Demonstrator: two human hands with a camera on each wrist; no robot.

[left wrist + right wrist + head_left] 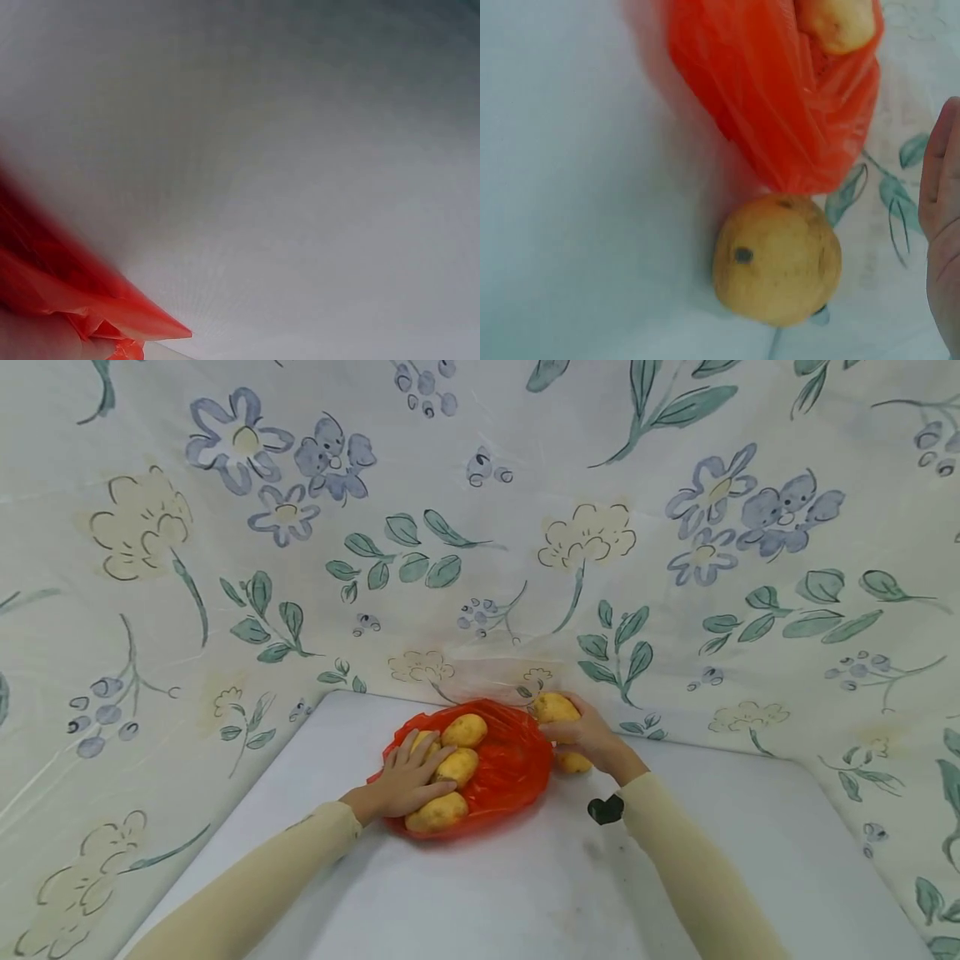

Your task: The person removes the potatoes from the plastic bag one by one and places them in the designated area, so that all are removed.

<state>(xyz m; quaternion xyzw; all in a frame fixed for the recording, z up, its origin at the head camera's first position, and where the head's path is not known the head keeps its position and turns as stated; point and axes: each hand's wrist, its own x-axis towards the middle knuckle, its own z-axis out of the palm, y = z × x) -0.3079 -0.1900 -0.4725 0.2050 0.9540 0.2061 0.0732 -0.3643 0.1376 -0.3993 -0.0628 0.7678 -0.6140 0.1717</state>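
Several yellow potatoes [457,766] lie on a spread-out red plastic bag [513,768]. My left hand [408,781] rests on the potatoes at the bag's left side, fingers spread. In the left wrist view only a fold of the red bag [90,292] shows. At the bag's right edge my right hand [592,739] grips a potato [557,707] between thumb and fingers. Below that hand, another potato [573,763] sits on the table just outside the bag. The right wrist view shows this loose potato [776,259], with a dark spot, beside the bag.
The white table [480,902] ends at the back against a hanging floral sheet [480,585], which also runs along both sides. A dark heart-shaped mark [606,810] is by the right sleeve.
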